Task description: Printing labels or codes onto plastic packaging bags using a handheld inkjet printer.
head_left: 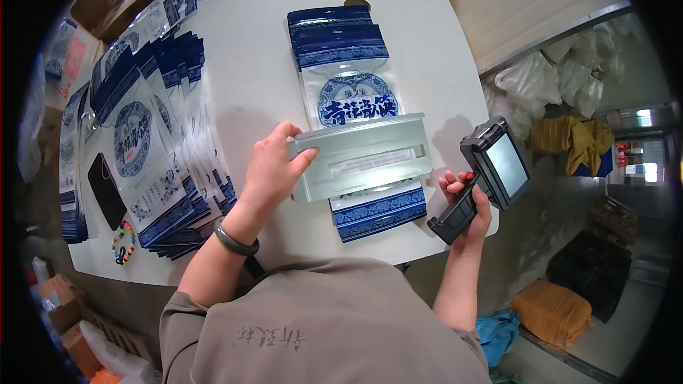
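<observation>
A stack of blue-and-white plastic pouches (348,92) lies on the white table (249,50) in front of me. Across its lower half rests a grey metal jig (313,178), shaped like a shallow tray with a rectangular slot. My left hand (274,163) grips the jig's left end, thumb on top. To the right of the pouches, my right hand (469,203) holds a black handheld printer (491,163) with a pistol grip and a lit screen. Its fingers wrap the grip beside a red button, and the printer is raised over the table's right edge, apart from the jig.
Fanned piles of similar pouches (135,135) cover the table's left side. On them lies a black phone (107,192) with a beaded strap (124,243). Cardboard boxes (110,7) stand beyond the far left; orange sacks (551,313) sit on the floor at right.
</observation>
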